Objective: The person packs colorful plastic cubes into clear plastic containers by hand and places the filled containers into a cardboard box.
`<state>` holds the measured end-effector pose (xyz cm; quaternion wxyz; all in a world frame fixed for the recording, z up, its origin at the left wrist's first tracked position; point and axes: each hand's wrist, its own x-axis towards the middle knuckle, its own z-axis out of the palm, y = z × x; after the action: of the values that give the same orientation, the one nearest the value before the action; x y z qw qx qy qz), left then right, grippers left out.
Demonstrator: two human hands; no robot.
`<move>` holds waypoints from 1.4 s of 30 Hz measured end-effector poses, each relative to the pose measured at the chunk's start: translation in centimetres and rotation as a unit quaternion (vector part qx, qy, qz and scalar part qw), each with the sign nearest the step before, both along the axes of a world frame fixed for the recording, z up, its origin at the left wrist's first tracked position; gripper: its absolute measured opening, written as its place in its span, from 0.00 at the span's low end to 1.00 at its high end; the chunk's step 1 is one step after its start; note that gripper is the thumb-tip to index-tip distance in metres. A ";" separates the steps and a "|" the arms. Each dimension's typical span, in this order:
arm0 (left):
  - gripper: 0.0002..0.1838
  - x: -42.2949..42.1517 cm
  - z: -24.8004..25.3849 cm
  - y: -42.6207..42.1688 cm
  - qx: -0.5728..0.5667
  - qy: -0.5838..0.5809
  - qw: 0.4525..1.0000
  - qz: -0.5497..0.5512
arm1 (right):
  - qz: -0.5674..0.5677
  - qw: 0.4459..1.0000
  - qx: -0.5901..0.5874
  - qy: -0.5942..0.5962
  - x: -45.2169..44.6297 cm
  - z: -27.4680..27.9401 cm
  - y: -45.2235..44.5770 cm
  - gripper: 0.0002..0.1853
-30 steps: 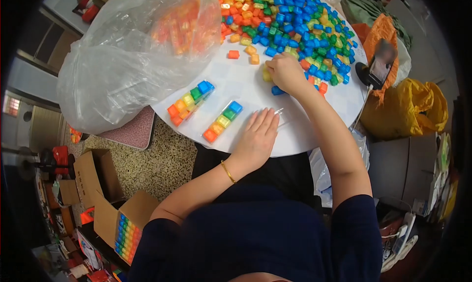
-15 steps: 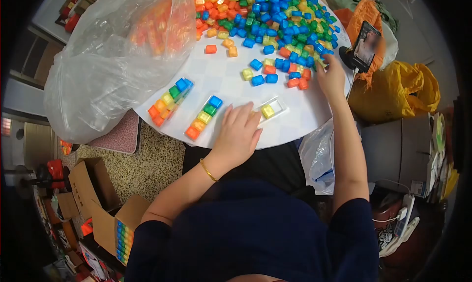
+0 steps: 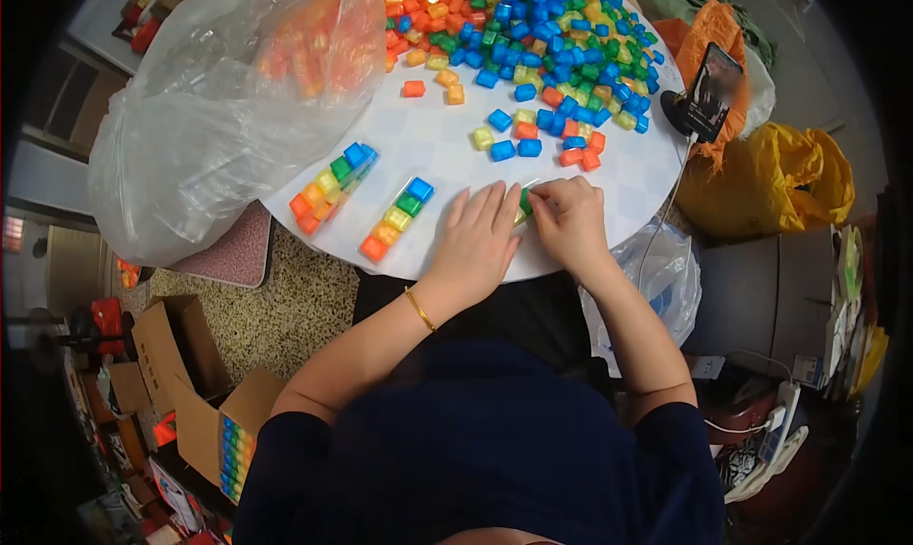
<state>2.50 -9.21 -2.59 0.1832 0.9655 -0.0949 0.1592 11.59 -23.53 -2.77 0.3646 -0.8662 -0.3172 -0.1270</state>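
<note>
My left hand [image 3: 475, 236] lies flat near the table's front edge with its fingers stretched out, covering most of a clear narrow tray. My right hand [image 3: 573, 217] is pinched beside it, with a green translucent block [image 3: 526, 201] at its fingertips, over the tray. A bit of a yellow block [image 3: 519, 218] shows between the two hands. To the left lie a clear tray of blocks [image 3: 398, 219], running blue, green, yellow, orange, red, and another filled tray [image 3: 326, 188] in similar colours.
A heap of coloured blocks [image 3: 533, 41] covers the back of the round white table [image 3: 428, 126], with loose ones nearer. A large clear plastic bag [image 3: 219, 136] stands at the left. A phone on a stand [image 3: 713, 93] is at the right edge. Open cardboard boxes [image 3: 204, 426] stand lower left.
My right hand has come from the heap at the right back to the tray, bringing a green block. My left hand has shifted slightly right and stays flat.
</note>
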 end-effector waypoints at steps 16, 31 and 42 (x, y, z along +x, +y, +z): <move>0.29 -2.2 2.3 1.4 -0.094 -0.035 0.995 0.005 | -0.021 0.981 0.168 0.091 2.3 2.2 0.1 0.08; 0.09 0.9 3.4 2.1 0.024 0.042 0.998 0.028 | -0.079 0.994 -0.003 -0.073 -0.6 -0.4 0.1 0.06; 0.14 0.6 1.8 4.1 -0.043 -0.026 0.992 -0.120 | -0.071 0.996 0.046 -0.008 -0.4 -0.9 -0.1 0.06</move>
<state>3.06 -5.09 -0.75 0.2399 0.9339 -0.2074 0.1654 11.19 -23.63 -3.65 0.3916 -0.8678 -0.2514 -0.1743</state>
